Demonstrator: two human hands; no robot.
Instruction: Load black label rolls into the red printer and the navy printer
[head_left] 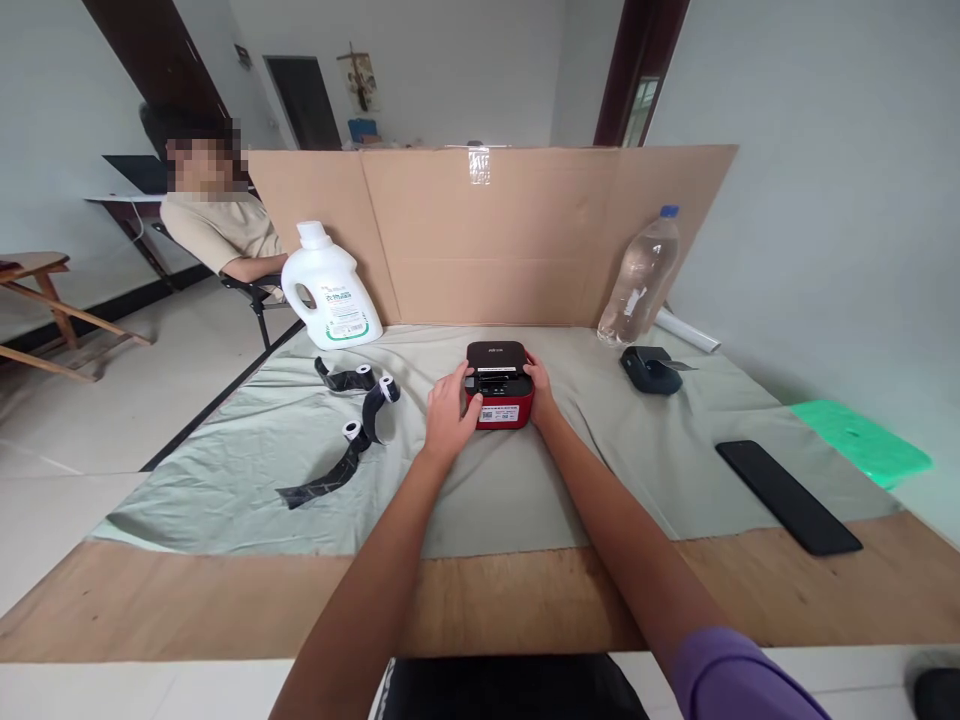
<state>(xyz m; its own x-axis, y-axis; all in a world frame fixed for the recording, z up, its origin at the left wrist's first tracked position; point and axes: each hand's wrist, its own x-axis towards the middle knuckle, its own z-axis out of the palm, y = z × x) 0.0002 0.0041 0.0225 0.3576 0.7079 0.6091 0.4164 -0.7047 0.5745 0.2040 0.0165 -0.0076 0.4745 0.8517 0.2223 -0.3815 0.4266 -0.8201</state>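
Note:
A small red and black box-shaped printer (498,388) sits on the cloth in front of me, its white label facing my side. My left hand (450,405) is at its left side, with the thumb on the front left corner and the fingers by the upper left edge. On the opposite side my right hand (540,388) presses against the printer, fingers curled over the top right edge and partly hidden. To the left of my hands lie a few rolls of black strip, partly unwound: an upper roll (352,378), a middle roll (375,405) and a lower roll (341,465).
A white detergent bottle (334,295) and a clear water bottle (641,275) stand before a cardboard screen (495,240). On the right are a small black device (651,371) with a strip sticking out, and a flat black slab (787,495). Someone (225,220) sits behind the left side.

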